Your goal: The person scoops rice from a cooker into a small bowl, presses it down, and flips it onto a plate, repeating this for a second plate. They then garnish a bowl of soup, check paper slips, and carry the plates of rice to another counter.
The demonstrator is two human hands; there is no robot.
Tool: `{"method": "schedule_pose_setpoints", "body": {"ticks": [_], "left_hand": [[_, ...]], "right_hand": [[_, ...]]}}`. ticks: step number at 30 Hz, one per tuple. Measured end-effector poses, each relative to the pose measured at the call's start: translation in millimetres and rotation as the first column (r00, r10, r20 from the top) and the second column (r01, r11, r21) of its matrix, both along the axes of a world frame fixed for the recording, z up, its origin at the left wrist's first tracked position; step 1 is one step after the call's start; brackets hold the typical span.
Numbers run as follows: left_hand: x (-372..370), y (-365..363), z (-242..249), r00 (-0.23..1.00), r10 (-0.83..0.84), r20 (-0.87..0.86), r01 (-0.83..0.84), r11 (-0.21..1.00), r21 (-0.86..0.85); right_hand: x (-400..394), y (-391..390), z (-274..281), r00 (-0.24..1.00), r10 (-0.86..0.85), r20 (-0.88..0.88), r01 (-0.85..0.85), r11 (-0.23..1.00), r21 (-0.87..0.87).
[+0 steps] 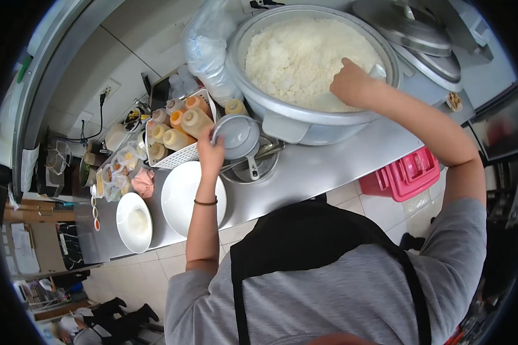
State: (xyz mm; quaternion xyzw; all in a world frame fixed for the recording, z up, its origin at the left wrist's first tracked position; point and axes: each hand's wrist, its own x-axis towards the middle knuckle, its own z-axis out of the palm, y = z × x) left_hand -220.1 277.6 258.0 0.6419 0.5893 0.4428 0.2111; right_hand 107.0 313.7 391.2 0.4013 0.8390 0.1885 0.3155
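My left hand (212,154) is closed on the rim of a small grey bowl (237,135), held above a metal bowl (265,168) on the counter. A handle with a hole in its end shows just below the grey bowl. My right hand (352,86) is closed inside the large pot (236,60), low over the cooked rice (299,54). It grips what looks like a pale rice paddle (328,103), partly hidden by the fingers and rice. A large white plate (181,195) lies below my left hand, partly behind the forearm.
A white basket of squeeze bottles (181,155) stands left of the grey bowl. Further left are a white oval plate (134,238) holding a white mound, a pink cloth (144,183) and small bags. Metal lids (414,34) lie right of the pot. A pink bin (406,175) stands below the counter.
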Motion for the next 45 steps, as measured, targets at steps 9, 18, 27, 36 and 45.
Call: {"method": "schedule_pose_setpoints", "body": {"ticks": [9,18,27,36,45], "left_hand": [[17,-34,-9,0.315,0.375,0.872,0.092,0.902,-0.421],[43,-70,17,0.201,0.243,0.949,0.112,0.957,-0.269],[33,-69,11,0.146,0.180,0.973,0.167,0.965,-0.204],[23,-63,-2,0.182,0.178,0.967,0.263,0.939,-0.222],[20,-60,-6,0.183,0.168,0.969,0.284,0.934,-0.216]], "right_hand": [[17,129,22,0.749,0.547,-0.374,-0.235,0.747,0.622],[-8,91,-30,0.709,0.612,-0.351,-0.466,0.780,0.417],[21,103,-20,0.636,0.650,-0.415,-0.360,0.726,0.586],[19,98,-29,0.833,0.238,-0.499,-0.126,0.960,0.248],[23,86,-43,0.716,0.135,-0.685,-0.149,0.988,0.038]]}}
